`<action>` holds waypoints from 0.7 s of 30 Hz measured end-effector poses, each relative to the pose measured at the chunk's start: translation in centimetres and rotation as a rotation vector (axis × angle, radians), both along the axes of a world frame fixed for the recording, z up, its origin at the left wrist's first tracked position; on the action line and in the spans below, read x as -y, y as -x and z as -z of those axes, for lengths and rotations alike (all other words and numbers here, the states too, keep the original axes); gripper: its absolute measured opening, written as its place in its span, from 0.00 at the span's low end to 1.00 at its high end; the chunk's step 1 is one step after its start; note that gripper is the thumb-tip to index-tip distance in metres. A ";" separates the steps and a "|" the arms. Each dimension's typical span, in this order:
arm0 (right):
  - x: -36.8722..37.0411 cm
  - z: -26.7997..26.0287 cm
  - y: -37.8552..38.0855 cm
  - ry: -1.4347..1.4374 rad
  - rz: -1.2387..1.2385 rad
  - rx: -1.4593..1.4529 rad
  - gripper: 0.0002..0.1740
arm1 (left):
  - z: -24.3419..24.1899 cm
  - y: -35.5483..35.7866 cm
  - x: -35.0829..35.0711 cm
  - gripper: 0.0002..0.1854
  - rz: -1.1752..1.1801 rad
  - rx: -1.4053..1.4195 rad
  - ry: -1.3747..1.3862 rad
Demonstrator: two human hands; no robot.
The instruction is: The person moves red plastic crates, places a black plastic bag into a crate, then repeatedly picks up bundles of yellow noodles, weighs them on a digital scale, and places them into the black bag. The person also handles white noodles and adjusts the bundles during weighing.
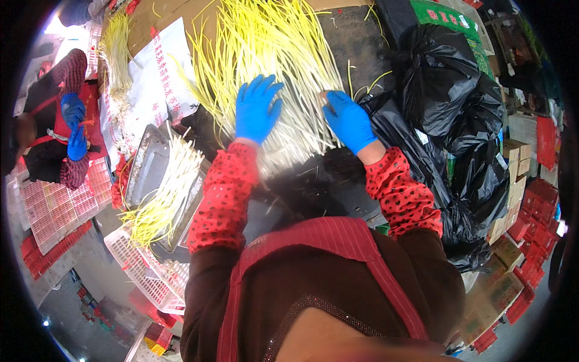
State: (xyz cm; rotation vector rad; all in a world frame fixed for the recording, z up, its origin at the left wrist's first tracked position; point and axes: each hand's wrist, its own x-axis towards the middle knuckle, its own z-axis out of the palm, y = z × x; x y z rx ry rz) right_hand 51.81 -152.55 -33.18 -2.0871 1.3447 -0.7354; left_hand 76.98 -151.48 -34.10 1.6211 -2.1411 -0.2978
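A wide heap of long blanched chives (276,59), yellow at the tips and white at the stalks, is spread before me on a dark work surface (316,181). My left hand (257,111), in a blue glove, lies over the left part of the heap with its fingers extended and slightly apart. At the heap's right edge is my right hand (348,120), also gloved in blue. Its fingers are bent against the outer stalks, and a bare fingertip seems to poke from the glove. Whether it grips any stalks cannot be told.
Left of me, a metal tray (147,158) carries a smaller bunch of chives (169,181), above a white plastic crate (131,258). Printed white sacking (154,72) lies beyond. Black plastic bags (438,86) crowd the right side. At far left, a person's gloved hands (74,122) are together.
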 end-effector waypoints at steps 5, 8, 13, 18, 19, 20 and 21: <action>0.2 0.6 -2.3 0.069 0.038 0.162 0.13 | -1.3 1.7 0.5 0.22 -0.030 0.017 0.016; -0.1 1.0 -4.6 0.018 0.014 0.048 0.12 | -1.7 3.4 0.5 0.20 0.087 0.010 0.034; -0.1 1.5 -4.1 0.037 0.120 0.043 0.11 | -1.9 2.0 -0.7 0.18 0.052 0.038 -0.054; 0.4 1.7 -3.0 0.004 0.045 0.097 0.14 | -1.4 0.5 -1.5 0.17 0.065 -0.009 -0.037; 0.7 1.7 -3.2 -0.013 0.071 0.032 0.15 | -1.2 0.6 -1.5 0.17 0.048 -0.004 -0.042; 1.0 1.6 -3.5 -0.011 0.061 -0.015 0.15 | -1.0 0.8 -1.5 0.16 0.043 -0.002 -0.030; 1.5 1.6 -3.9 -0.026 0.050 -0.075 0.16 | -0.9 1.0 -1.5 0.16 0.055 0.005 -0.016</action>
